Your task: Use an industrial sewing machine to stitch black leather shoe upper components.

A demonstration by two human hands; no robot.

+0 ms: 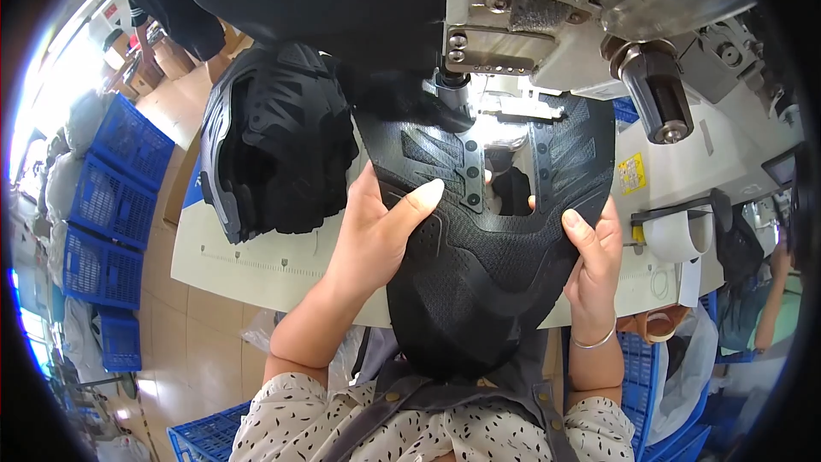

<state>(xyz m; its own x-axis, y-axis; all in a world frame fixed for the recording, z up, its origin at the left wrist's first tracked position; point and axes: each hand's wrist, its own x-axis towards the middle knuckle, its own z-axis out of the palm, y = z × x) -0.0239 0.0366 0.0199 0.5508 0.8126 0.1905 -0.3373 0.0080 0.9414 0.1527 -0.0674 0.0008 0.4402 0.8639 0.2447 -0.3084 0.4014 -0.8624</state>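
The black piece (pixel 466 291) lies just in front of the machine (pixel 590 0), its far end reaching in below the machine's head and partly hidden there. The left hand (pixel 376 227) is closed on the piece's left edge, thumb flat on top, other fingers mostly out of sight beneath. The right hand (pixel 596 248) grips the right edge the same way, thumb on the upper face. Fingertips show through the gap in the piece. Left of the machine, similar black pieces stand bunched together (pixel 286 141) on the pale bench (pixel 231 261). Farther left of the machine, blue crates (pixel 111 197) are piled; to its right sits a white cylinder (pixel 680 235).
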